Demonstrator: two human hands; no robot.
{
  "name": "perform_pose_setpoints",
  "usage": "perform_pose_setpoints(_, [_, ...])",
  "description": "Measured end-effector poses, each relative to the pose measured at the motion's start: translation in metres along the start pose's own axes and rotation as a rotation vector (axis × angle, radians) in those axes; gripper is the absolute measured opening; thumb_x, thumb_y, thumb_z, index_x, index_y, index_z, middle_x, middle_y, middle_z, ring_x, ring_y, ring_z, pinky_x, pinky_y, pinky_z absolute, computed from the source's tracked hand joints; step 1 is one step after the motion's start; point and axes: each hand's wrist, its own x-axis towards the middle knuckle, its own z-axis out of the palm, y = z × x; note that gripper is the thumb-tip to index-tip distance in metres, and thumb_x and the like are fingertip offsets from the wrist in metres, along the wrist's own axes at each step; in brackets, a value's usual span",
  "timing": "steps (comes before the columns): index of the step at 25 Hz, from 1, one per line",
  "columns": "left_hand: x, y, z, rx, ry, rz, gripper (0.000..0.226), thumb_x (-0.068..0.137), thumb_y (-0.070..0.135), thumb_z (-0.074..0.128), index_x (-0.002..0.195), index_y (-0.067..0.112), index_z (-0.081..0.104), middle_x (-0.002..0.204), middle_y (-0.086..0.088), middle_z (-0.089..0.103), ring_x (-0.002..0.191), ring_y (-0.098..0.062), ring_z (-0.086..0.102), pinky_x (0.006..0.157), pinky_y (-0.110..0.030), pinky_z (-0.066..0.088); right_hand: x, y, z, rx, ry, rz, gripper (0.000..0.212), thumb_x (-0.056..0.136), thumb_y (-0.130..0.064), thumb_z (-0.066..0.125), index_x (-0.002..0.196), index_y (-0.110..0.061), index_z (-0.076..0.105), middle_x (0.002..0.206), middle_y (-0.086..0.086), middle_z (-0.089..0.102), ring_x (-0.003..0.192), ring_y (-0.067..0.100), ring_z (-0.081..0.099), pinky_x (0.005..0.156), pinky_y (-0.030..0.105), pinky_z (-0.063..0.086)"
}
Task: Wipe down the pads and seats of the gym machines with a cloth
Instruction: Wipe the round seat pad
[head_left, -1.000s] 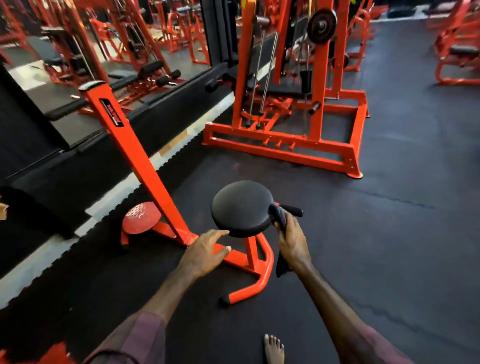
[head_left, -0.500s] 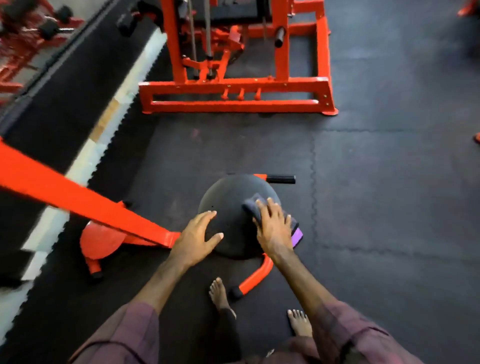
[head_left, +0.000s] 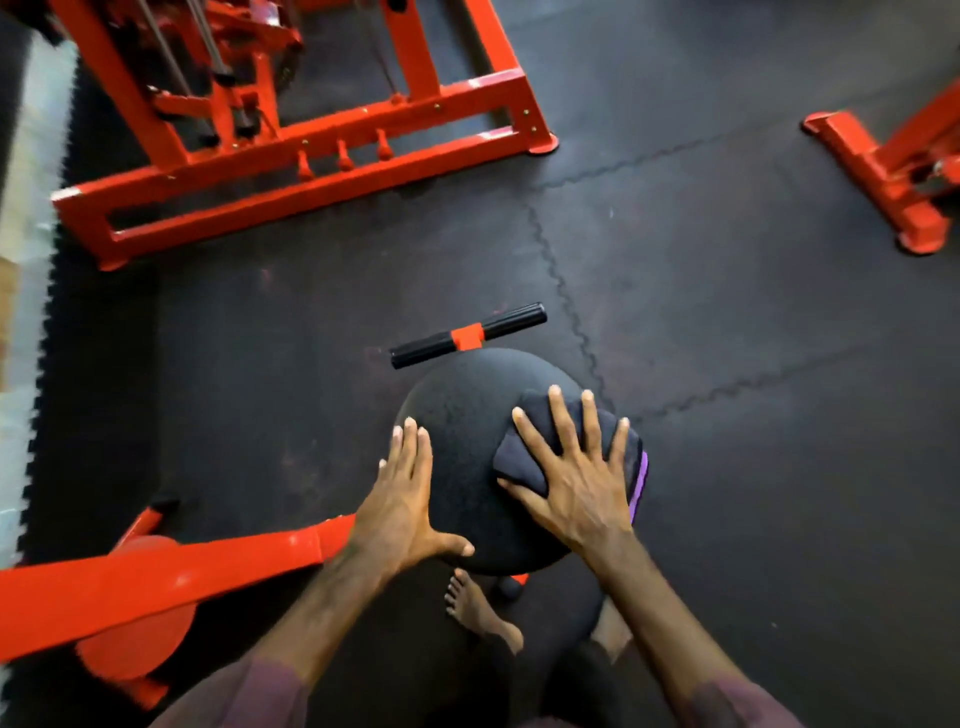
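R fingers (head_left: 558, 415) spread wide and straight, flat on the cloth (head_left: 524, 457), pressing it onto the seat (head_left: 462, 431). Nothing pinched; the palm and all five digits hold the cloth down. Cloth is folded, dark w/ a purple edge showing at the seat's right rim, and covers the right part of the seat only. Right hand (head_left: 576, 483) sits over that side.

L fingers (head_left: 410, 441) straight and close together, thumb out toward the near rim, flat against the seat's left side. Left hand (head_left: 400, 499) holds nothing, looks like it's bracing the seat.

To do this step well, imo: keep even palm pressure so the cloth doesn't bunch, sweep in overlapping arcs across the top to the left and far side, which look not yet covered by the cloth. Shift the L hand off its patch so that bit gets wiped too. Run round the rim last. Seat may swivel, so bracing helps.

Beyond the seat: black handle bar (head_left: 467, 335) just past the far edge, orange frame (head_left: 156, 577) to the left, rubber floor (head_left: 753, 415) all around. Bare foot (head_left: 478, 608) below the seat.
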Motion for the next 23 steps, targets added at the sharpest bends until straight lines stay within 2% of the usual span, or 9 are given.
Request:
perform_pose_setpoints(3, [0.007, -0.004, 0.011, 0.016, 0.01, -0.012, 0.169, 0.054, 0.085, 0.08, 0.16, 0.01, -0.028, 0.164, -0.004, -0.043, 0.153, -0.023, -0.039, 0.13, -0.047, -0.003, 0.042, -0.031, -0.002, 0.051, 0.002, 0.243, 0.092, 0.095, -0.081, 0.035, 0.169, -0.032, 0.01, 0.178, 0.004, 0.0, 0.162, 0.042, -0.006, 0.119, 0.079, 0.005])
perform_pose_setpoints(4, [0.008, -0.004, 0.012, 0.012, 0.012, -0.018, 0.168, 0.054, 0.084, 0.08, 0.161, 0.01, -0.026, 0.164, -0.004, -0.043, 0.153, -0.022, -0.039, 0.13, -0.047, -0.004, 0.047, -0.039, -0.003, 0.059, 0.002, 0.257, 0.093, 0.097, -0.08, 0.034, 0.17, -0.028, 0.009, 0.178, 0.005, 0.001, 0.162, 0.041, -0.005, 0.12, 0.078, 0.004])
perform_pose_setpoints(9, [0.005, -0.005, 0.007, -0.012, 0.018, 0.0, 0.168, 0.053, 0.082, 0.082, 0.158, 0.015, -0.03, 0.165, -0.003, -0.043, 0.153, -0.021, -0.038, 0.132, -0.049, 0.002, -0.023, -0.003, -0.006, -0.019, 0.009, -0.07, 0.089, 0.097, -0.082, 0.037, 0.169, -0.034, 0.016, 0.177, -0.007, 0.005, 0.164, 0.029, -0.001, 0.121, 0.072, 0.018])
perform_pose_setpoints(12, [0.008, -0.009, 0.004, -0.032, 0.027, 0.018, 0.168, 0.053, 0.079, 0.085, 0.156, 0.019, -0.032, 0.164, 0.001, -0.045, 0.152, -0.018, -0.041, 0.131, -0.046, -0.004, 0.006, 0.011, -0.002, 0.014, -0.029, 0.153, 0.088, 0.097, -0.082, 0.032, 0.169, -0.038, 0.007, 0.178, -0.009, -0.002, 0.164, 0.031, -0.004, 0.124, 0.072, 0.012])
perform_pose_setpoints(14, [0.01, -0.01, 0.002, -0.018, 0.013, 0.03, 0.168, 0.052, 0.078, 0.086, 0.158, 0.018, -0.03, 0.165, 0.0, -0.043, 0.152, -0.018, -0.04, 0.129, -0.043, -0.007, 0.054, -0.012, 0.001, 0.092, -0.036, 0.327, 0.085, 0.099, -0.079, 0.025, 0.169, -0.035, 0.006, 0.178, -0.004, 0.0, 0.163, 0.036, -0.001, 0.124, 0.072, 0.011])
perform_pose_setpoints(15, [0.012, -0.011, 0.001, -0.009, 0.013, 0.037, 0.168, 0.052, 0.078, 0.086, 0.159, 0.016, -0.027, 0.165, 0.0, -0.042, 0.153, -0.019, -0.039, 0.129, -0.043, -0.007, 0.07, -0.025, 0.0, 0.09, -0.031, 0.341, 0.084, 0.099, -0.077, 0.024, 0.169, -0.034, 0.008, 0.178, -0.001, 0.002, 0.163, 0.038, 0.0, 0.124, 0.073, 0.009])
perform_pose_setpoints(17, [0.014, -0.011, -0.003, 0.016, -0.013, 0.056, 0.168, 0.052, 0.077, 0.087, 0.162, 0.014, -0.023, 0.166, -0.002, -0.041, 0.153, -0.02, -0.039, 0.129, -0.044, -0.006, 0.064, -0.036, 0.003, 0.025, -0.014, 0.193, 0.082, 0.101, -0.074, 0.029, 0.169, -0.033, 0.01, 0.178, 0.0, 0.001, 0.163, 0.037, -0.001, 0.125, 0.072, 0.005])
perform_pose_setpoints(20, [0.019, -0.015, -0.012, 0.059, -0.05, 0.082, 0.167, 0.055, 0.075, 0.088, 0.163, 0.013, -0.023, 0.166, -0.004, -0.041, 0.153, -0.022, -0.039, 0.131, -0.047, -0.003, -0.001, -0.009, 0.001, -0.07, -0.007, -0.101, 0.085, 0.1, -0.073, 0.04, 0.169, -0.032, 0.013, 0.178, -0.007, 0.003, 0.164, 0.03, -0.003, 0.123, 0.069, 0.017])
perform_pose_setpoints(23, [0.027, -0.018, -0.022, 0.125, -0.068, 0.138, 0.167, 0.055, 0.074, 0.088, 0.163, 0.013, -0.024, 0.166, -0.004, -0.042, 0.154, -0.023, -0.037, 0.13, -0.047, -0.005, -0.01, 0.013, -0.002, -0.059, -0.031, 0.042, 0.089, 0.099, -0.074, 0.039, 0.17, -0.032, 0.007, 0.177, -0.01, -0.002, 0.164, 0.028, -0.005, 0.123, 0.07, 0.015])
